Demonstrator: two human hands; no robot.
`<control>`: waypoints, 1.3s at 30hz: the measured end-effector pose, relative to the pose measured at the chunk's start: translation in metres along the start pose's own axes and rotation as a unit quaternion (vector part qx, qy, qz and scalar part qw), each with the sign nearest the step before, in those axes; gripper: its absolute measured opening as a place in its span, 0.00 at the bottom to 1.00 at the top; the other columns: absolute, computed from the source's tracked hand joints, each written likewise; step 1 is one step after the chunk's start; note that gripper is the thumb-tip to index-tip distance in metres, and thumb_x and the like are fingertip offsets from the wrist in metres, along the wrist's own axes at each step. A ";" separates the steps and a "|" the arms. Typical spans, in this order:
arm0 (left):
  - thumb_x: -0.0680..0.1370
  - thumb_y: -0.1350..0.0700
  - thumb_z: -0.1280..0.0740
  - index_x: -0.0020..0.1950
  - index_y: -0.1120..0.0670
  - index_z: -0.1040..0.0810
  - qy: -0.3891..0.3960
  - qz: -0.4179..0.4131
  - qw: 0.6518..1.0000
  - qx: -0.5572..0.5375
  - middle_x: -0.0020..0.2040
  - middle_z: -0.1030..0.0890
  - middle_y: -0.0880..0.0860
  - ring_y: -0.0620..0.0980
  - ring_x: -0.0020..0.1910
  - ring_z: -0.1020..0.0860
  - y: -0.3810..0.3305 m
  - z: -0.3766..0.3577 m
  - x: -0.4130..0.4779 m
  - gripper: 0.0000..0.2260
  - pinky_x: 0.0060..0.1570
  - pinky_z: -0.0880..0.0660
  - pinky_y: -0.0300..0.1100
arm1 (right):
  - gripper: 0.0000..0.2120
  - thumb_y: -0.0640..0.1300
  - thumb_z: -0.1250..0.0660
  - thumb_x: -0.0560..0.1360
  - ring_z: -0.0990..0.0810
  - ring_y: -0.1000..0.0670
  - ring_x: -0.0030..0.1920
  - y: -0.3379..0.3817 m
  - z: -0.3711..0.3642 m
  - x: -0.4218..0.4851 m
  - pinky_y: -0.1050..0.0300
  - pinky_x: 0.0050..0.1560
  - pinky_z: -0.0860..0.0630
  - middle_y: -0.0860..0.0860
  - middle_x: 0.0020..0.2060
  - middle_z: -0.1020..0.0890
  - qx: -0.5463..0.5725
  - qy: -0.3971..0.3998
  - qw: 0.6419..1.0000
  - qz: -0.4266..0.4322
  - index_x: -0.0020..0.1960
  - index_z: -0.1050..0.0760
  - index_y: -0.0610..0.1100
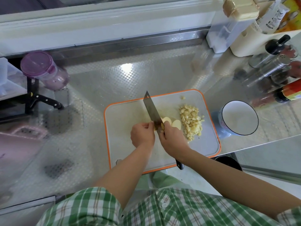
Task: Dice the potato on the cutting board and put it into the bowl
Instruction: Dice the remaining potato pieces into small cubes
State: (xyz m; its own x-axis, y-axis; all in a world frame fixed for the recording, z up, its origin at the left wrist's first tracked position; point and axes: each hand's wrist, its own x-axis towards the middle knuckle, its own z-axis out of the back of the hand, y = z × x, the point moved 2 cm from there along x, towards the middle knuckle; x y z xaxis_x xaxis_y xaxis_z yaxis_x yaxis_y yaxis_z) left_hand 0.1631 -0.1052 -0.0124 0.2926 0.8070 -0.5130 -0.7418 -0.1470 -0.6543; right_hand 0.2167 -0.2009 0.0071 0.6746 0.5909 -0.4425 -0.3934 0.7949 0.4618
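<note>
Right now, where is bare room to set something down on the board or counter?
Bare: left strip of the cutting board, between its rim and the left hand; its near right corner below the diced pile; counter beyond its far edge. Crowded: around cleaver, right hand, slices, bowl.

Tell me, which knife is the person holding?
The cleaver over the board, gripped by the right hand. The black-handled knife at far left lies untouched.
</note>
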 end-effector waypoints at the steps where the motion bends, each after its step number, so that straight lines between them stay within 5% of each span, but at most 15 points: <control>1: 0.77 0.47 0.32 0.47 0.51 0.14 0.001 0.001 1.000 0.000 0.44 0.15 0.50 0.52 0.42 0.20 0.000 0.000 0.000 0.10 0.39 0.29 0.39 | 0.05 0.44 0.46 0.81 0.33 0.49 0.28 0.001 -0.001 0.001 0.55 0.26 0.42 0.49 0.29 0.30 0.000 -0.001 1.000 -0.003 0.48 0.39 0.43; 25: 0.74 0.51 0.31 0.46 0.53 0.15 -0.021 0.028 0.999 0.025 0.43 0.15 0.50 0.50 0.40 0.22 0.002 0.010 0.004 0.08 0.40 0.30 0.39 | 0.07 0.44 0.45 0.81 0.27 0.42 0.33 -0.005 -0.019 0.016 0.52 0.32 0.34 0.46 0.33 0.26 0.023 -0.027 0.999 0.006 0.53 0.35 0.40; 31: 0.72 0.49 0.29 0.37 0.56 0.17 -0.017 0.036 0.999 0.011 0.38 0.16 0.54 0.57 0.41 0.20 0.001 0.018 0.010 0.11 0.41 0.27 0.41 | 0.08 0.42 0.42 0.80 0.32 0.49 0.27 0.001 0.010 0.019 0.52 0.28 0.40 0.50 0.27 0.31 0.102 -0.059 0.992 0.043 0.43 0.37 0.43; 35: 0.67 0.44 0.29 0.34 0.57 0.19 0.035 0.012 0.999 -0.003 0.33 0.18 0.56 0.58 0.36 0.18 0.000 0.006 0.015 0.15 0.41 0.20 0.49 | 0.13 0.44 0.39 0.79 0.33 0.50 0.26 -0.005 0.039 0.017 0.54 0.27 0.36 0.50 0.26 0.31 0.171 -0.092 0.980 0.035 0.38 0.39 0.46; 39: 0.73 0.50 0.32 0.47 0.55 0.17 0.082 -0.077 0.990 0.080 0.47 0.16 0.55 0.56 0.48 0.19 -0.009 0.007 0.014 0.09 0.48 0.25 0.39 | 0.08 0.45 0.40 0.79 0.29 0.47 0.29 -0.020 0.056 0.014 0.44 0.32 0.25 0.47 0.29 0.29 0.231 -0.104 0.967 -0.016 0.42 0.34 0.44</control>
State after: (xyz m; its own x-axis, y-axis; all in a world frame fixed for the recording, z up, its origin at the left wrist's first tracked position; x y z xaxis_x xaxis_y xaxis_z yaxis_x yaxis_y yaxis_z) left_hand 0.1692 -0.0887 -0.0095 0.4942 0.7069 -0.5060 -0.7626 0.0731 -0.6427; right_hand 0.2686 -0.2162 0.0350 0.8118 0.4882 -0.3203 -0.0814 0.6379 0.7658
